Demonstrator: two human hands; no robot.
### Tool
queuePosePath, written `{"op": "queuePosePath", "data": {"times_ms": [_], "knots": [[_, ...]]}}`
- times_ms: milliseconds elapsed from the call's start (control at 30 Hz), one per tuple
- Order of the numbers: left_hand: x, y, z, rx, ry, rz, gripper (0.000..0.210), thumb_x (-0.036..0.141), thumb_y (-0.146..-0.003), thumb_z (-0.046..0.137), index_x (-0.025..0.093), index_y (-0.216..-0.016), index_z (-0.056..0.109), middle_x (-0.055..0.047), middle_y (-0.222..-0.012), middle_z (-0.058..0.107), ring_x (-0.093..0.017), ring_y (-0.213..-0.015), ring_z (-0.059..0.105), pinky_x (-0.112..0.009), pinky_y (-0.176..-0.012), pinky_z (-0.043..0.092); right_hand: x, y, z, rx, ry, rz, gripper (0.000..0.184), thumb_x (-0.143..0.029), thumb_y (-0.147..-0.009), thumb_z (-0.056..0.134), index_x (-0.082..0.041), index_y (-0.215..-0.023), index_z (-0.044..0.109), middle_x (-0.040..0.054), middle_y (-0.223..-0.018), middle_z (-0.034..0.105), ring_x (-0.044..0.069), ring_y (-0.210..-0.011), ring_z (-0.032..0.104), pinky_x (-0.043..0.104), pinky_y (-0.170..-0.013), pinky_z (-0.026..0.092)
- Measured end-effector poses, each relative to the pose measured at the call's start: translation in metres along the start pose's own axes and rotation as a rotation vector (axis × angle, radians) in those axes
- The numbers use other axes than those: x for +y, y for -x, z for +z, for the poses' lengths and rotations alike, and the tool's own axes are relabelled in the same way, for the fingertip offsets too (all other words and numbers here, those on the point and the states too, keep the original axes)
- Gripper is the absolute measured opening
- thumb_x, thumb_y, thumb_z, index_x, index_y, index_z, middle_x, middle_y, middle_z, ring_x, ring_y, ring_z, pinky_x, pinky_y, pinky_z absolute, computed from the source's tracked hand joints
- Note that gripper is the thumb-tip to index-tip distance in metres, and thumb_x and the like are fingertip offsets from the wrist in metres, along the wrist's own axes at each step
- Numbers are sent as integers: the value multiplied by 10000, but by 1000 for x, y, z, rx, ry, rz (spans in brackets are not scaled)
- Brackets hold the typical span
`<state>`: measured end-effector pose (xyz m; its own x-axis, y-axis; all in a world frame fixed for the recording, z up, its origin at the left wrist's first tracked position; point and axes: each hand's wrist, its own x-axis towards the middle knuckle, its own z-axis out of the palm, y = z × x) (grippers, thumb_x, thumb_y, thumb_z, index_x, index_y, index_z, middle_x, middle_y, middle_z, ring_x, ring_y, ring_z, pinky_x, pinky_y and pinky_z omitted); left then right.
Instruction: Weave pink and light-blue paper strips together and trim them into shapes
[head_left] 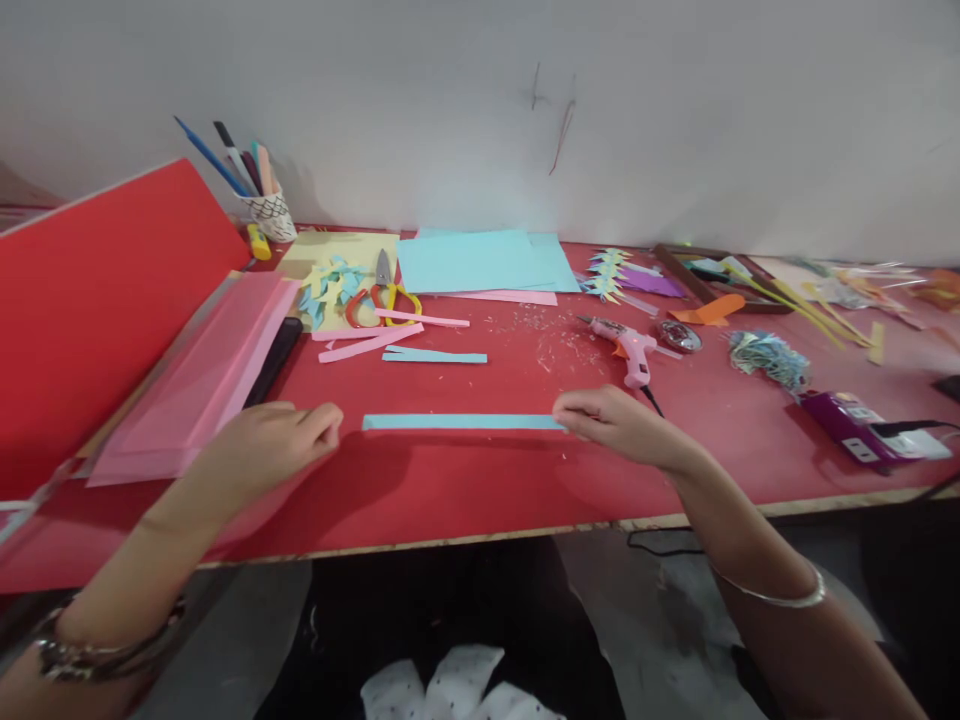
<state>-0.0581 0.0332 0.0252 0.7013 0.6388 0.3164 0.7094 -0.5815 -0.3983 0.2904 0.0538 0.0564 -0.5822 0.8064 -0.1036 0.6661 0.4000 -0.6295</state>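
It looks like a papercraft workspace: a red tabletop (450,495) against a grey wall (420,110) carries blue paper sheets (480,262), a cut blue strip (461,422), 1 pair of scissors (383,270), 1 pink glue gun (634,350) and a cup (271,214) of pens (236,159).

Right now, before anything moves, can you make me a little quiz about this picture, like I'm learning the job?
1. Which hand is holding the blue paper strip?
2. True or false: in the picture, the glue gun lies to the right of the scissors.
3. What colour is the tabletop? A) green B) red C) white

Key: 1. The right hand. 2. True. 3. B.
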Motion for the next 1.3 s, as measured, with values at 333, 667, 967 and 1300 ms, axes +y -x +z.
{"op": "queuePosePath", "data": {"times_ms": [333, 667, 967, 1300], "knots": [[51, -60, -25, 101, 536, -86, 330, 385, -870, 350, 135, -994, 527, -93, -950, 622, -197, -871, 567, -296, -729, 418, -31, -18, 17, -20, 290, -218, 279, -296, -882, 340, -170, -693, 502, -11, -592, 481, 104, -577, 402, 224, -587, 292], [56, -69, -36, -229, 833, -241, 294, 327, -849, 351, 180, -691, 549, 14, -597, 601, -111, -531, 507, -207, -494, 298, -55, -26, 40, 294, 466, -438, 171, -186, -806, 397, -159, -707, 534, -12, -633, 568, 93, -574, 447, 349, -930, 272], [59, -65, -38, -305, 991, -287, 308, 360, -828, 327, 185, -596, 427, 52, -501, 448, -86, -455, 391, -201, -467, 243, -45, -32, 56, 504, 399, -524, 164, -100, -636, 381, -178, -496, 413, -74, -429, 353, 62, -437, 252, 183, -538, 298], [38, -49, -32, -324, 1015, -314, 320, 357, -860, 311, 183, -612, 413, 61, -508, 400, -73, -459, 370, -179, -459, 280, -11, -13, 40, 538, 459, -361, 181, -98, -658, 357, -182, -520, 440, -57, -437, 385, 63, -430, 278, 194, -578, 344]]}}
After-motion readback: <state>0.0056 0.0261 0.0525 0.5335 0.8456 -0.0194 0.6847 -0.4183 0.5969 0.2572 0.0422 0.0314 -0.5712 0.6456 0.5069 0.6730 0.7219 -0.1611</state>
